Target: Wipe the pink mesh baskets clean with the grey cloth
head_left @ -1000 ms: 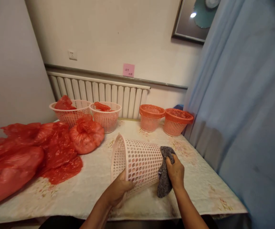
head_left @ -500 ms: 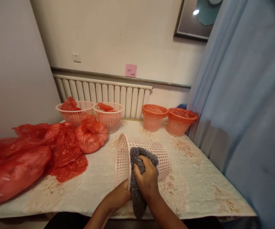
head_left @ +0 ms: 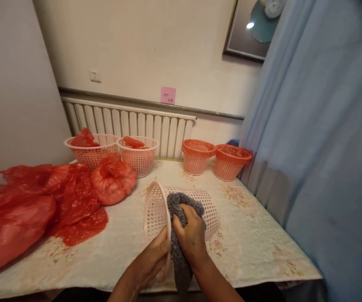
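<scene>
A pale pink plastic basket [head_left: 156, 212] with a perforated wall lies on its side at the front of the table, its mouth facing left. My left hand [head_left: 151, 260] grips the rim at its lower near side, thumb inside the mouth. Bunched in my right hand [head_left: 191, 235] is a grey fluffy cloth [head_left: 177, 247], pressed against the basket's outer wall just behind the rim. One end of the cloth hangs down toward the table's front edge. The fingers of my right hand are partly sunk into the cloth.
Two pink baskets [head_left: 140, 161] holding red plastic stand at the back left. Two more baskets [head_left: 196, 161] with red plastic over their rims are at the back right. Red plastic bags [head_left: 74, 197] cover the table's left. A blue curtain [head_left: 309, 147] hangs along the right.
The view has shifted slightly, moving the scene left. My left hand sits higher on the rim, with its thumb now showing. My right hand keeps the cloth on the basket wall.
</scene>
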{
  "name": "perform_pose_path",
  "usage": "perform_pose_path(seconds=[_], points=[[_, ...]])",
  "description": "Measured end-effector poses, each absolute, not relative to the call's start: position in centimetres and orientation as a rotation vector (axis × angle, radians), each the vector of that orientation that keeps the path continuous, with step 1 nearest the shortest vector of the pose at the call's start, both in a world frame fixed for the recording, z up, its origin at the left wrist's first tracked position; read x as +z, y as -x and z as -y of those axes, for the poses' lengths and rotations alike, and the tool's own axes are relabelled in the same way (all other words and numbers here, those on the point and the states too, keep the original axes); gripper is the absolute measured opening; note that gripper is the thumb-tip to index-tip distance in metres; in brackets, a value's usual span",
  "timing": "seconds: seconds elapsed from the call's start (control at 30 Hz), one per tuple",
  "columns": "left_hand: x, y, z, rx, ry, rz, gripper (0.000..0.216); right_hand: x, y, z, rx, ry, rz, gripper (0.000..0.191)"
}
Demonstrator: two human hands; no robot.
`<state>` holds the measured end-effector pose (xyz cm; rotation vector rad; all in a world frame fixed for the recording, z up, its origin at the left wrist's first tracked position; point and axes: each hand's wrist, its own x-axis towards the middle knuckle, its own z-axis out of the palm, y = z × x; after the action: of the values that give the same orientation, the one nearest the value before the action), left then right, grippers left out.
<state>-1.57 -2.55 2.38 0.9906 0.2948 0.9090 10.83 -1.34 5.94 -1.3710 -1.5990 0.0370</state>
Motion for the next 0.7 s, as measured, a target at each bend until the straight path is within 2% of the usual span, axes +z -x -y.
perform_pose_path(seconds=[0.13,0.37,0.7], points=[[3.7,0.0,2.1,1.058,-0.885,-0.394,0.061,5.4,-11.1,1.7,0.044,1.352,1.575,0.026],[3.0,-0.8,1.9,1.0,-0.857,-0.476,0.051,4.8,-13.6,1.3,0.059,1.411,1.581,0.029],[3.0,-0.2,1.8,0.933,-0.976,-0.487,0.049,0.2,-25.2,-3.3,0.024,1.78,1.173,0.046]])
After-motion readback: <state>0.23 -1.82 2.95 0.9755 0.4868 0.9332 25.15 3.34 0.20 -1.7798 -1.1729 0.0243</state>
